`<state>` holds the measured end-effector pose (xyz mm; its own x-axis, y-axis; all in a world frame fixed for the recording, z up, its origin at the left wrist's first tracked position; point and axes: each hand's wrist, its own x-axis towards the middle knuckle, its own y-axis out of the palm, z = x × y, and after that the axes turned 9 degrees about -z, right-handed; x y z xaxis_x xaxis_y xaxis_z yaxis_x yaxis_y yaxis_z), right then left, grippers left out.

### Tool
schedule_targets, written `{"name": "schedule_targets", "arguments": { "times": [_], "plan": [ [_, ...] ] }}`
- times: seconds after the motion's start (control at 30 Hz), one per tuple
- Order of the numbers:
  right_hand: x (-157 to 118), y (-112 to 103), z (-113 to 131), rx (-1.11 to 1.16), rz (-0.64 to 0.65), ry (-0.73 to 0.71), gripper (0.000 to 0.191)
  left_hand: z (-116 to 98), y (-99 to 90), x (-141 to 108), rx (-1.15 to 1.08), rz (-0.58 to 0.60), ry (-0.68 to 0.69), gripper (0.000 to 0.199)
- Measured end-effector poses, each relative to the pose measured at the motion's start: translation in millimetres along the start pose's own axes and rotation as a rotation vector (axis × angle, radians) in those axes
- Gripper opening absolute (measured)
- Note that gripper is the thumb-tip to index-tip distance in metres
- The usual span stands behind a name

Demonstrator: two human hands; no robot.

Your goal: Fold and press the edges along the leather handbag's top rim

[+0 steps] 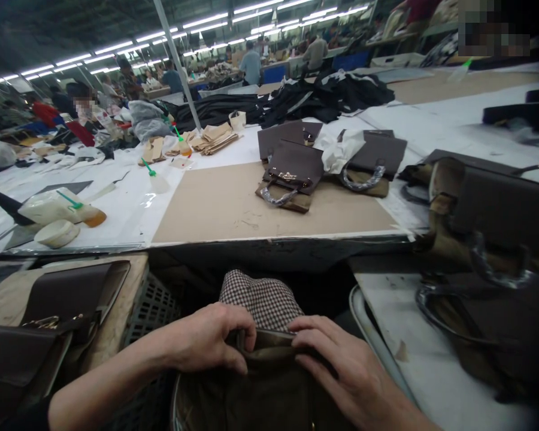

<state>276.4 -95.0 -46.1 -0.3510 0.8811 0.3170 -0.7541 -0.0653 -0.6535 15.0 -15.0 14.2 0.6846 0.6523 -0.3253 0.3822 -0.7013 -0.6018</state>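
Observation:
A dark brown handbag [269, 395] with an olive-brown lining sits in front of me, its upper edge facing me. My left hand [218, 335] grips that edge on the left, the fingers curled over it and the thumb inside against the lining. On the right, my right hand [341, 359] pinches the same edge, its fingertips lying along the rim and the thumb below. Beyond the bag rises a checked cloth [260, 299] over my lap. The bag's lower part is cut off by the picture's bottom edge.
Ahead stands a white-covered table with a tan board [206, 209] and several brown handbags [294, 164]. Glue bottles [90, 214] and a round tub [56, 234] are at left. More bag pieces [72, 293] lie over a plastic crate [150, 305]; bags [498, 323] crowd the right.

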Motion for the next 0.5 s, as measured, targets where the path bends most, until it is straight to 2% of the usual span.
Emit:
{"name": "schedule_targets", "arguments": {
  "times": [0.17,0.23,0.33,0.5],
  "plan": [
    [8.1,-2.9,3.0,-0.024,0.057,-0.009,0.023,4.7,0.9,0.9,-0.031,0.022,-0.078,0.026],
    [9.0,-3.3,3.2,-0.038,0.080,0.002,0.019,5.0,1.4,0.7,-0.042,0.023,-0.078,0.023],
    [11.7,-1.6,5.6,-0.082,0.030,-0.007,0.012,2.5,1.2,1.0,-0.067,0.006,-0.027,0.017],
    [19.9,8.3,13.4,-0.153,-0.065,-0.073,0.024,-4.6,-0.6,2.0,-0.098,-0.012,0.031,0.012]
  ]
}}
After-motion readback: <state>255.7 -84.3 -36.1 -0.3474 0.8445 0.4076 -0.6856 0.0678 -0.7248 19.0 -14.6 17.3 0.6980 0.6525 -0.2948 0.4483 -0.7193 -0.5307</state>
